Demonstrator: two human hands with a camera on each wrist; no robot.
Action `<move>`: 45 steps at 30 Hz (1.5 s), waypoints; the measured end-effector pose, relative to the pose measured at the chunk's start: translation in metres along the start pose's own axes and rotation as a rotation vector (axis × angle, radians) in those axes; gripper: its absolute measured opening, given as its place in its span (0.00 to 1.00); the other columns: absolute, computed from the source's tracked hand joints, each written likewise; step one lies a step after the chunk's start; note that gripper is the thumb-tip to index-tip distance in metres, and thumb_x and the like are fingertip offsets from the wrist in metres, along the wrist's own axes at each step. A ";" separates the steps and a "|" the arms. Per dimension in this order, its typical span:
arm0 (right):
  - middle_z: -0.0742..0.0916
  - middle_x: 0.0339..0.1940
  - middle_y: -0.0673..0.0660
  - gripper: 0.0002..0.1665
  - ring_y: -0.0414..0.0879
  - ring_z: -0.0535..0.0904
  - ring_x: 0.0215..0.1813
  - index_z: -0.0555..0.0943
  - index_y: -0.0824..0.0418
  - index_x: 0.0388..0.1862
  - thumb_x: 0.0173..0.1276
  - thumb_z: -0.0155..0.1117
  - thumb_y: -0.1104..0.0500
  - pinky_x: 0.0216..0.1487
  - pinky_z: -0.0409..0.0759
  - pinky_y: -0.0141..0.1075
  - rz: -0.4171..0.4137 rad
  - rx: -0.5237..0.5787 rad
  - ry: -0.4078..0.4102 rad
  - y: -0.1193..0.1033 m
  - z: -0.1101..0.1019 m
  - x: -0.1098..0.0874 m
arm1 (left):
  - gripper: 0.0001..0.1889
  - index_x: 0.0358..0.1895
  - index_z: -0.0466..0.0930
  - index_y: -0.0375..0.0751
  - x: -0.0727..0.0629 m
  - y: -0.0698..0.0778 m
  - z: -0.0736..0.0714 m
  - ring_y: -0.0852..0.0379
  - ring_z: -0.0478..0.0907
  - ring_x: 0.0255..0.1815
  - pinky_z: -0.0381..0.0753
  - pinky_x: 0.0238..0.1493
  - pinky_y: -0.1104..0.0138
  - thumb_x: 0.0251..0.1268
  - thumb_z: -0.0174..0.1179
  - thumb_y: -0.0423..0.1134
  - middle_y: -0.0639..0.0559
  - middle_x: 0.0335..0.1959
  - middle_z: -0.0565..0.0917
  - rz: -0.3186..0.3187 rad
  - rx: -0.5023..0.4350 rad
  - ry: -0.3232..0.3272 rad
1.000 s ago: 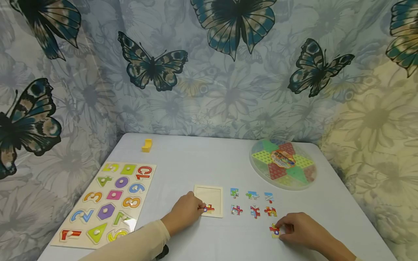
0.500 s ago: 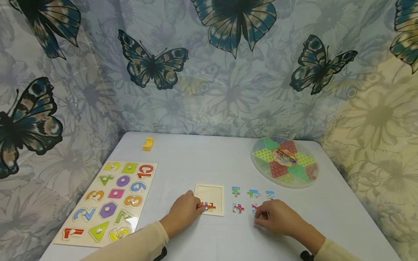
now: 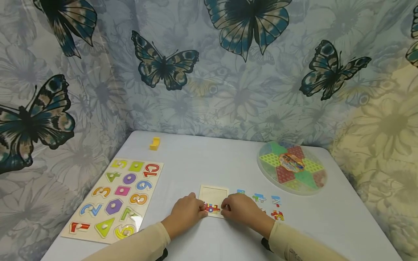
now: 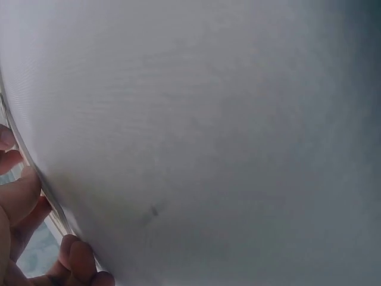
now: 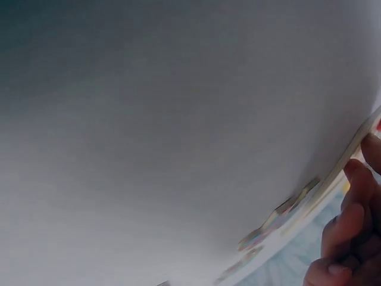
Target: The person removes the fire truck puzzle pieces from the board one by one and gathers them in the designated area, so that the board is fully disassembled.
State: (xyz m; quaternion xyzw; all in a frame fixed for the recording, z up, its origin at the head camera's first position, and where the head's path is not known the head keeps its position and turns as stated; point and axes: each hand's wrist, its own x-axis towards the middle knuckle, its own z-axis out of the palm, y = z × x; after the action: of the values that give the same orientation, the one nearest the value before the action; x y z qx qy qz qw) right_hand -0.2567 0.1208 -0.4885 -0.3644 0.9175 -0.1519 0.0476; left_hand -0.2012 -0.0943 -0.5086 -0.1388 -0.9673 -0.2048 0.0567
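In the head view, a small square wooden puzzle tray (image 3: 213, 191) lies at the front middle of the white table. Joined red jigsaw pieces (image 3: 212, 208) with a blue wheel lie along its near edge. My left hand (image 3: 187, 212) pinches the tray's left edge, thumb by the lower left corner. The right hand (image 3: 243, 210) is over the tray's right edge, thumb and forefinger curled together at the lower right corner; the jigsaw piece it carried is hidden by the fingers. In the right wrist view, the fingertips (image 5: 370, 149) are close to the tray's rim.
Several loose jigsaw pieces (image 3: 277, 215) lie right of the tray, some behind the right hand. A number-and-shape board (image 3: 112, 199) is at left, a yellow block (image 3: 155, 143) at back left, and a round Chinese checkers board (image 3: 292, 167) at back right. Butterfly-patterned cloth surrounds the table.
My right hand has carried a jigsaw piece leftward from the near right to the tray's lower right corner. The left hand has stayed at the tray's left edge.
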 end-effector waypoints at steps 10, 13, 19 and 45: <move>0.79 0.18 0.40 0.04 0.33 0.69 0.23 0.85 0.55 0.23 0.56 0.72 0.60 0.25 0.70 0.30 -0.081 -0.037 0.028 -0.009 0.001 0.010 | 0.13 0.19 0.79 0.54 0.001 0.002 -0.002 0.64 0.63 0.21 0.65 0.21 0.68 0.55 0.72 0.49 0.61 0.21 0.66 0.005 0.003 0.009; 0.76 0.17 0.39 0.04 0.33 0.68 0.22 0.84 0.54 0.22 0.53 0.72 0.60 0.24 0.69 0.29 -0.077 -0.039 0.048 -0.009 -0.004 0.009 | 0.13 0.20 0.80 0.54 0.001 0.002 -0.001 0.63 0.63 0.21 0.64 0.21 0.68 0.54 0.72 0.49 0.61 0.21 0.66 0.007 0.002 0.010; 0.75 0.17 0.38 0.04 0.34 0.68 0.22 0.83 0.51 0.22 0.53 0.71 0.59 0.25 0.70 0.31 -0.021 -0.031 0.069 0.001 -0.024 -0.011 | 0.13 0.19 0.79 0.54 -0.001 0.003 -0.002 0.63 0.64 0.21 0.65 0.22 0.67 0.55 0.72 0.48 0.60 0.22 0.67 -0.008 -0.011 0.000; 0.74 0.17 0.35 0.12 0.32 0.68 0.24 0.81 0.42 0.20 0.53 0.78 0.53 0.25 0.69 0.31 0.123 0.062 -0.063 0.064 -0.046 -0.110 | 0.11 0.23 0.79 0.50 0.006 0.002 -0.007 0.65 0.66 0.24 0.68 0.26 0.69 0.53 0.74 0.37 0.62 0.21 0.69 0.014 -0.114 -0.071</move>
State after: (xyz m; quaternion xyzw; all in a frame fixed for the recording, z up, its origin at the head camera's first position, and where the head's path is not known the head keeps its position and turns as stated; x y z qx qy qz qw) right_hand -0.2268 0.2513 -0.4673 -0.3104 0.9311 -0.1655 0.0968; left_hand -0.2056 -0.0943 -0.5002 -0.1557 -0.9545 -0.2539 0.0160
